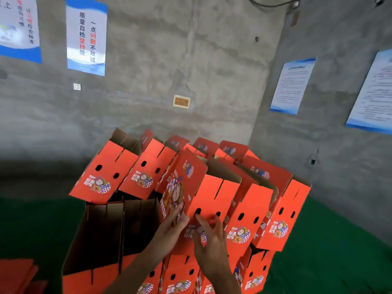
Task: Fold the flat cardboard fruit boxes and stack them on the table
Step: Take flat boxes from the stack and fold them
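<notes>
At the far left lower corner, well left of the held box, a low pile of flat red cardboard [16, 272] lies on the green table cover [31, 221]. Nearer, just left of the held box, an open box [110, 236] shows its brown inside, its top rim free and its right wall close against the held box's printed side. Behind that rim, two folded boxes [101, 175] lean leftward in the top row, flaps up, with bare grey wall [191, 71] above them.

The held box [203, 200] stands tilted on the stack, flaps open at the top. The left hand [176, 223] presses its printed left face, fingers laid along the corner edge. The right hand [209, 236] lies on the orange front face, fingers spread and fairly straight below the two vent holes; whether the thumb hooks an edge cannot be told.

Right of the held box, two more folded boxes [282, 217] stand close-packed, walls touching. Beyond the rightmost box's edge, green cover runs clear to the concrete corner, where paper notices [292, 85] hang.
</notes>
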Demonstrator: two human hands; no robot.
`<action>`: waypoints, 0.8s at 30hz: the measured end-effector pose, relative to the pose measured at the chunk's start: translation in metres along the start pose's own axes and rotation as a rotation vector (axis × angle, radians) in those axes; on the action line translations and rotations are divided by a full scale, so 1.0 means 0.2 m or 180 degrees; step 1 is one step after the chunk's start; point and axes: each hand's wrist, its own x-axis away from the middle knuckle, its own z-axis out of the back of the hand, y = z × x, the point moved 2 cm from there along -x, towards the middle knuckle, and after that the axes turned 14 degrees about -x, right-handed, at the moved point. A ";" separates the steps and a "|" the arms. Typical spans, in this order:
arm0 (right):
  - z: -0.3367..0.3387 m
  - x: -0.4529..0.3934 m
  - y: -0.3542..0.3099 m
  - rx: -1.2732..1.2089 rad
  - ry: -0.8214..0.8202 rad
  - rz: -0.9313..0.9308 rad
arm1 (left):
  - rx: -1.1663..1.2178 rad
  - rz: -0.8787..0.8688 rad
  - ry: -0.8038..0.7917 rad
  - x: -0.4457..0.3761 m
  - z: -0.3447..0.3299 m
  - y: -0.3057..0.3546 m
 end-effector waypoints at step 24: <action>-0.89 0.63 -0.69 -0.0817 -0.0577 0.0756 | -0.3079 -0.0334 0.1676 1.16 1.02 -0.21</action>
